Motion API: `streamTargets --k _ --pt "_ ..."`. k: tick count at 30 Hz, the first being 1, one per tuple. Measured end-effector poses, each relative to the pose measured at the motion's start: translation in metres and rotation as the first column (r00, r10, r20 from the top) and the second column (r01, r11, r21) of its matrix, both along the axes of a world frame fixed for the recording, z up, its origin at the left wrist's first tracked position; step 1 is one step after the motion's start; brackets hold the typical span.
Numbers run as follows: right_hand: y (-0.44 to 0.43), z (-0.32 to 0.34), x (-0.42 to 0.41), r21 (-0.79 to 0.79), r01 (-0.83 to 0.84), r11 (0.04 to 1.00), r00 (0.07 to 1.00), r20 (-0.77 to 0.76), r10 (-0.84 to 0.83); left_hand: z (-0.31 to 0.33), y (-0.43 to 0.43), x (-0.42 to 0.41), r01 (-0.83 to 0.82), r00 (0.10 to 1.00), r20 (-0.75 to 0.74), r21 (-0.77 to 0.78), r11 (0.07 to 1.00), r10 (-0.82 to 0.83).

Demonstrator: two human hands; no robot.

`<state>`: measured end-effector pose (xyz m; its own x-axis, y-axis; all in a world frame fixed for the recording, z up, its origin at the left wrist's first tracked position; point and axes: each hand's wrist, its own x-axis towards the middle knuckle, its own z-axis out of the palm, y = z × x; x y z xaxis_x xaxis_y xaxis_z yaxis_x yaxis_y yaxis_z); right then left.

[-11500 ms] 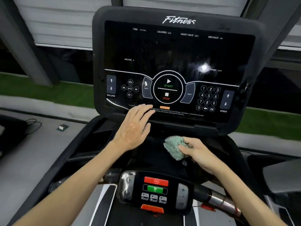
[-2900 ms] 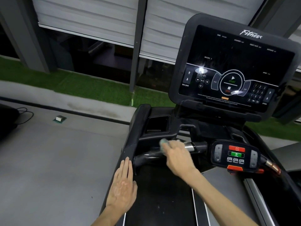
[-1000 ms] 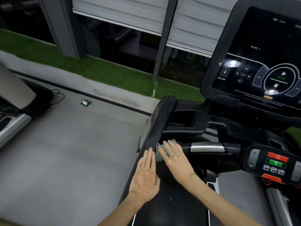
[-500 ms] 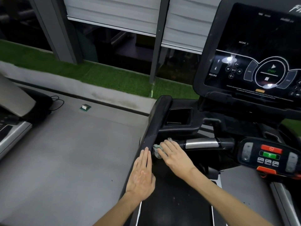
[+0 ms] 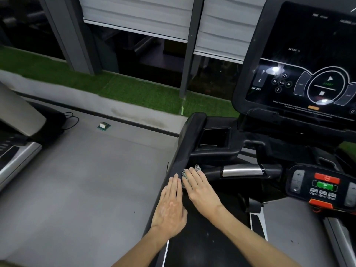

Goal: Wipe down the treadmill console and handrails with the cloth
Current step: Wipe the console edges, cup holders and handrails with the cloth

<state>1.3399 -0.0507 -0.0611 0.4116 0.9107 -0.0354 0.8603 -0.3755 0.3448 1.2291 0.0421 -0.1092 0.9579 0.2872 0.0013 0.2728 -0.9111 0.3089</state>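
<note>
Green-and-white mesh cloth (image 5: 184, 177), bunched and mostly covered, lying on the treadmill's left handrail (image 5: 183, 149) where the black rail meets the crossbar; only its edges show between and beyond the fingertips. Right hand (image 5: 202, 191): flat on top of the cloth, fingers straight and close together, pressing it against the rail, not curled around it. Left hand (image 5: 170, 207): palm down on the same handrail just beside the right hand, fingers straight and together, holding nothing; its fingertips lie next to the cloth, contact not discernible.

Crossbar (image 5: 212, 171): runs rightward from the cloth and carries a silver grip sensor (image 5: 241, 170). A small control pad (image 5: 323, 187) with red, green and orange buttons sits at the bar's right end. A rectangular storage recess (image 5: 214, 137) opens just above the handrail junction. The console screen (image 5: 308, 64), dark with white markings and an "INCLINE" label, stands upper right, well apart from both hands. The black belt (image 5: 202, 247) runs beneath the forearms.

Surroundings: grey floor (image 5: 86, 180), a small green-edged box (image 5: 103, 125) on it, a strip of artificial grass (image 5: 134, 89), and lowered blinds (image 5: 144, 14).
</note>
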Motion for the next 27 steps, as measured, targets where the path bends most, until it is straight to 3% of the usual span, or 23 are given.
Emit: streamTargets --k 4,6,13,17,21,24,27 --pt "-0.025 0.012 0.016 -0.093 -0.172 0.981 0.984 0.027 0.175 0.006 0.001 -0.001 0.007 1.0 -0.011 -0.012 1.0 -0.007" --pt "-0.031 0.02 0.024 -0.095 -0.164 0.982 0.986 -0.006 0.165 0.011 -0.001 -0.001 0.006 1.0 -0.016 -0.014 1.0 -0.007" --pt "0.014 0.007 -0.01 0.029 0.209 0.977 0.974 -0.09 -0.206 0.002 0.001 0.001 -0.004 0.999 -0.033 0.004 1.0 0.004" --pt "0.005 0.004 -0.006 -0.003 0.084 0.996 0.993 -0.081 -0.084 0.0 0.001 0.0 -0.007 1.0 0.009 -0.009 1.0 0.007" --pt "-0.019 0.019 0.014 -0.166 -0.048 0.985 0.999 0.005 0.049 0.005 0.0 0.0 0.015 1.0 -0.021 -0.018 1.0 -0.016" --pt "0.003 0.017 0.001 -0.086 0.134 0.987 0.991 -0.001 -0.135 0.005 0.0 0.0 0.002 1.0 -0.009 -0.004 1.0 -0.002" --pt "0.023 0.004 -0.021 -0.017 0.282 0.959 0.954 -0.1 -0.282 -0.003 0.001 0.001 -0.011 1.0 0.019 -0.005 1.0 0.011"
